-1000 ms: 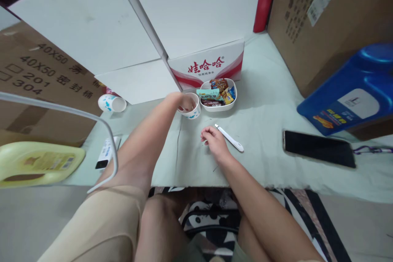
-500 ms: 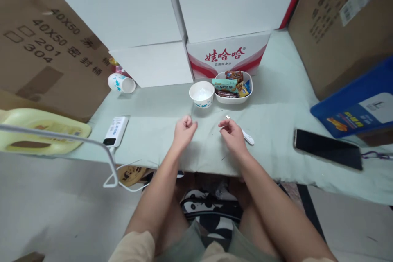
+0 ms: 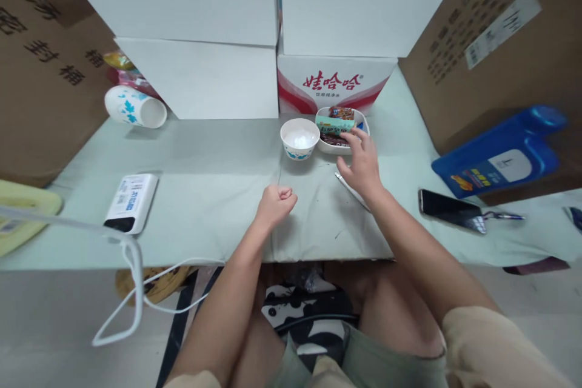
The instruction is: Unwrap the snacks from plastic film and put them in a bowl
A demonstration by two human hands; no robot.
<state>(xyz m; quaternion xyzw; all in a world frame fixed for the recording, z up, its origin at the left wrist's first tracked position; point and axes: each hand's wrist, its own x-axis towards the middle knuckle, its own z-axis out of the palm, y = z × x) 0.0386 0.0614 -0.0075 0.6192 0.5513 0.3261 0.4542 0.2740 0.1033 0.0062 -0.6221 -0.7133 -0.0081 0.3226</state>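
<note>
My right hand is open, fingers spread over the front right side of a white oval tray. Wrapped snacks lie in that tray, among them a green packet and a reddish-brown packet. Whether the fingertips touch a wrapper, I cannot tell. Closed into a fist, my left hand hovers over the near part of the cloth, and nothing shows in it. A paper bowl with blue leaf print stands left of the tray, something whitish inside. Partly under my right wrist lies a slim white tool.
On the left are a tipped paper cup, a white power bank and a yellow jug. A phone and a blue bottle lie right. White boxes stand behind; a white metal bar crosses the lower left.
My right hand has moved forward from beside the white tool to the snack tray, its fingers spreading. My left hand has closed more tightly into a fist. The camera view has shifted.
</note>
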